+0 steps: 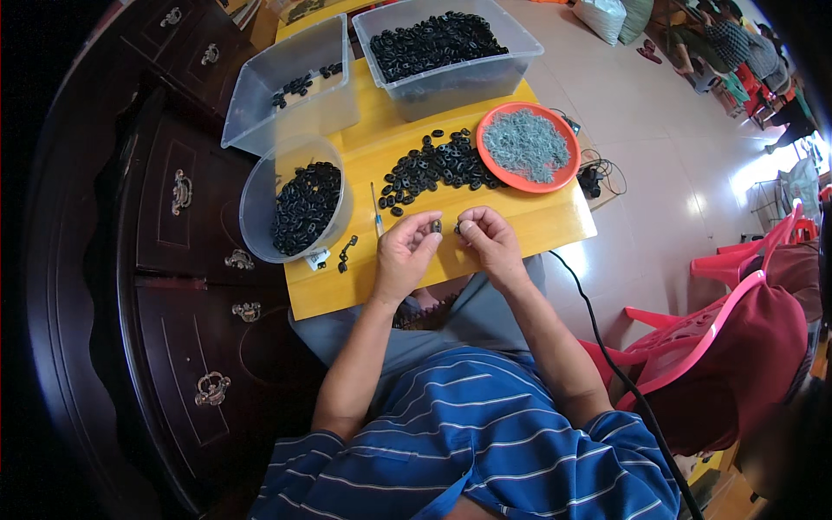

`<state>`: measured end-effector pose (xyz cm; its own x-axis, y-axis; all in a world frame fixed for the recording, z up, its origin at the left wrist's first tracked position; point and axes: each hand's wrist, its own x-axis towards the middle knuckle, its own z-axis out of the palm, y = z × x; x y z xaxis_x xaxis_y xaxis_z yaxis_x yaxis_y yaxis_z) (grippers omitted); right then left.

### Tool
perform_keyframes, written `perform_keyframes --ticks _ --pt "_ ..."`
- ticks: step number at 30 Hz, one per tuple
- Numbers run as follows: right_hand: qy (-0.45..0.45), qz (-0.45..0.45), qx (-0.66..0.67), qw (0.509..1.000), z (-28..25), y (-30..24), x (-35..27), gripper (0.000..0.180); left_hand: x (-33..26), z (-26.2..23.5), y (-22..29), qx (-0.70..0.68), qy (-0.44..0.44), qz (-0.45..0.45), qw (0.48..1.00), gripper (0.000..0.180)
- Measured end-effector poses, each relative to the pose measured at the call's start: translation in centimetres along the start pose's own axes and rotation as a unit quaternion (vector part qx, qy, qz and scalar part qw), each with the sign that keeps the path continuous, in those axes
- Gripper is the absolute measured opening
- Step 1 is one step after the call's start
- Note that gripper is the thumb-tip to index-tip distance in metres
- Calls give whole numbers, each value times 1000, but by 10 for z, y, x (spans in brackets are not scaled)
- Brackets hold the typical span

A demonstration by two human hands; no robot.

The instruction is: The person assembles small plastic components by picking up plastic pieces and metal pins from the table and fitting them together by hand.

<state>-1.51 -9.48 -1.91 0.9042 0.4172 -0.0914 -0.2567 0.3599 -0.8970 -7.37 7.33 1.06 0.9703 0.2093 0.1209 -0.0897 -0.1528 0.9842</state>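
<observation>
A: By the clock, with the hands at centre, what's biggest?
B: The dark cabinet (pixel 156 234) at nine, then the yellow table (pixel 555 221) towards twelve.
A: And on it?
B: At twelve, a clear bin (pixel 468 82) full of black oval pieces (pixel 433 43); at half past ten, a second bin (pixel 325 113) holding just a few; between nine and ten, a round tub (pixel 260 217) with plenty. A loose heap (pixel 446 165) lies at twelve, touching an orange plate (pixel 570 163) of grey wire bits (pixel 524 143) at one.
A: The hands?
B: Left hand (pixel 405 256) and right hand (pixel 496 247) are near each other above the near edge, each in a thumb-and-finger pinch.
A: Smaller still?
B: A thin tool (pixel 378 221) at ten. The left fingers grip one black oval (pixel 437 226); the right have closed on a dark bit (pixel 458 228), perhaps another oval, too small to tell.
</observation>
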Motion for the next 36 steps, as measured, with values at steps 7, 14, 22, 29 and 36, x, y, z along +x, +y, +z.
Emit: perform_keyframes --ticks 7,14,22,29,36 --pt "-31 -4 -30 999 0 3 -1 10 0 4 -4 0 -13 1 1000 32" --pt "-32 6 -34 999 0 0 -1 10 0 3 -3 13 -17 0 1000 33" --pt "-35 1 -32 999 -1 3 1 10 1 4 -3 1 -36 -4 999 33" --pt "-38 0 -50 998 -1 2 1 9 3 1 11 67 -49 33 996 29" --pt "-36 17 -50 998 1 -2 0 10 4 1 16 101 -63 41 992 28"
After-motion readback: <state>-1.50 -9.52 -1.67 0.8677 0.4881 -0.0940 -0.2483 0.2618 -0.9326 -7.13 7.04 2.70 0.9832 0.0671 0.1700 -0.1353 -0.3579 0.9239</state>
